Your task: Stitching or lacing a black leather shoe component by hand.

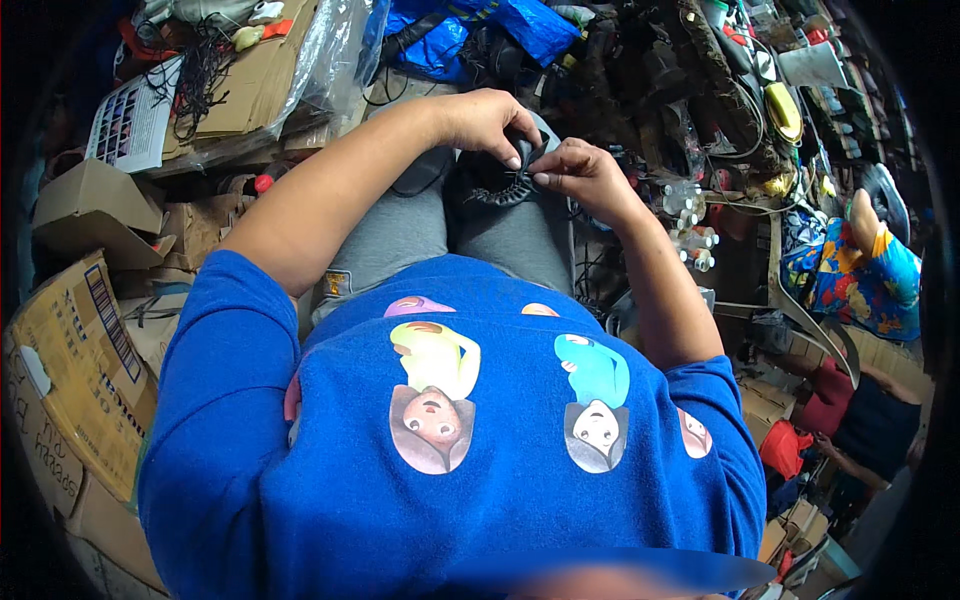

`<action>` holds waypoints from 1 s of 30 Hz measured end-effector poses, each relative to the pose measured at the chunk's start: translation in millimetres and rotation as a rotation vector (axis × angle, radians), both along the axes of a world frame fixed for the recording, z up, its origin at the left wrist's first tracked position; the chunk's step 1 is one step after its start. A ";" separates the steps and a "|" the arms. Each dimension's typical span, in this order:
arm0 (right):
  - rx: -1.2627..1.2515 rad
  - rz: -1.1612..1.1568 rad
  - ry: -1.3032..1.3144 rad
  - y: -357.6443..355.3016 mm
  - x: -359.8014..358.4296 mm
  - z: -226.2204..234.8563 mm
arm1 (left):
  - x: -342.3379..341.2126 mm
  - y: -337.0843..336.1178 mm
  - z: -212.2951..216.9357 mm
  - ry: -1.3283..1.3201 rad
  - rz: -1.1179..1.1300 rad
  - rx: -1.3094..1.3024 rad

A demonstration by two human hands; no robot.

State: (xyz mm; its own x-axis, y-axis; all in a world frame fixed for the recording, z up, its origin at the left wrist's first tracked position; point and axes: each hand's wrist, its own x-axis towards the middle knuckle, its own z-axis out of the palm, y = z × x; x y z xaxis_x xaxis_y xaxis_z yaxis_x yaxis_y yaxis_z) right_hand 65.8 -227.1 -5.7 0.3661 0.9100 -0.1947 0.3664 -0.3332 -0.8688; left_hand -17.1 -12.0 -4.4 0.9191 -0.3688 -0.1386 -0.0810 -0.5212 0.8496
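Above my grey-trousered lap I hold a black, soft-looking piece (490, 185) with a gathered, stitched-looking edge, perhaps a shoe upper. My left hand (490, 125) is closed on its top edge, thumb and fingers pinching the material. On the other side my right hand (590, 180) has thumb and forefinger pinched at the same edge, close to the left fingertips. Any needle or thread between the fingers is too small to make out. The piece's lower part is dark and merges with the shadow between my thighs.
To the left lie an open cardboard box (90, 210), a printed carton (90, 370) and tangled black cords (200, 95). A blue plastic bag (540, 30) lies ahead. Small clear bottles (690, 235) stand at right, near a yellow object (784, 112). Other people (870, 280) sit farther right.
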 end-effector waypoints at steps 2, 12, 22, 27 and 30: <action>0.037 0.008 -0.155 -3.6 -8.7 10.0 | -10.8 0.8 -2.8 -0.158 0.049 0.099; 0.083 -0.065 -0.758 -20.7 -67.4 8.1 | -101.0 -27.1 -9.3 -0.254 0.565 0.025; -0.055 -0.083 -0.117 -19.4 -30.0 12.8 | -90.4 -30.4 -8.2 -0.251 0.614 -0.277; -0.125 -0.006 0.056 -10.2 -3.9 13.9 | -80.4 -19.4 -24.9 -0.349 0.553 0.132; -0.161 0.063 -0.018 -4.1 4.1 15.0 | -78.5 -20.2 -32.3 -0.491 0.547 0.153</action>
